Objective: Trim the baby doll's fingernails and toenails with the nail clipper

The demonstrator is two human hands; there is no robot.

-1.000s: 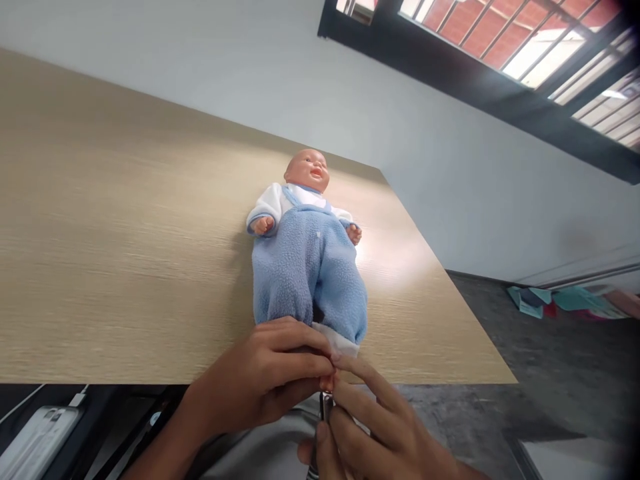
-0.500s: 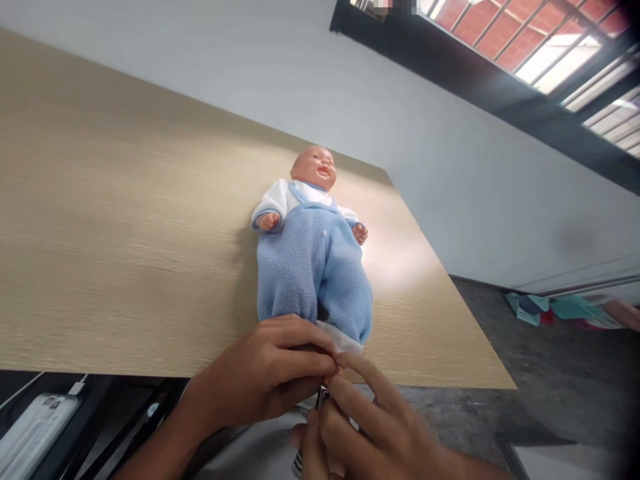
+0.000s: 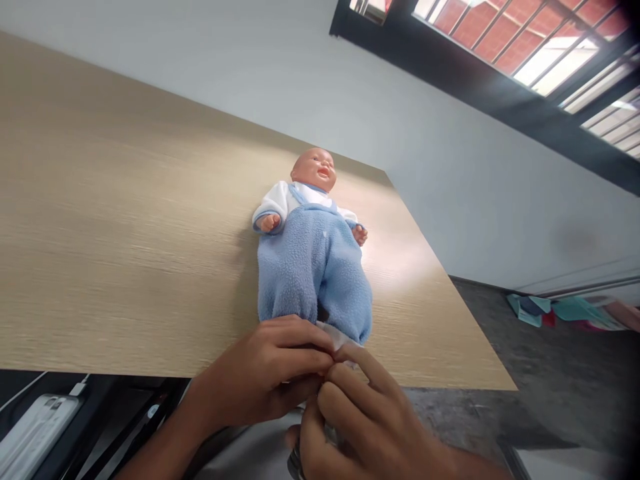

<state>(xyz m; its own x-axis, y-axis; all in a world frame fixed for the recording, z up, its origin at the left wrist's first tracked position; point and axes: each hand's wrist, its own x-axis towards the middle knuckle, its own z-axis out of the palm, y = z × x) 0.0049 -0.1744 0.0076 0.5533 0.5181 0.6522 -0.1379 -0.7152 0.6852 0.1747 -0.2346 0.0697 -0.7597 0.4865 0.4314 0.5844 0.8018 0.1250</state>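
A baby doll (image 3: 315, 260) in blue fleece overalls and a white top lies face up on the wooden table (image 3: 125, 220), its feet toward me. My left hand (image 3: 277, 367) is closed around the end of one of the doll's legs, which its fingers mostly hide. Against those fingertips, my right hand (image 3: 357, 413) is closed in a pinch. A small dark metal tool (image 3: 295, 463) shows partly below the right palm; its working end is hidden between the fingers. A white cuff (image 3: 337, 339) shows just above the fingertips.
A white power bank (image 3: 37, 433) with a cable lies below the table's front edge at the lower left. Colourful cloths or papers (image 3: 565, 311) are by the wall at right. A barred window (image 3: 520, 47) is at the upper right.
My right hand has shifted slightly up and left and its fingers have curled in more, so the shiny part of the metal tool is now covered. My left hand and the doll are almost unchanged.
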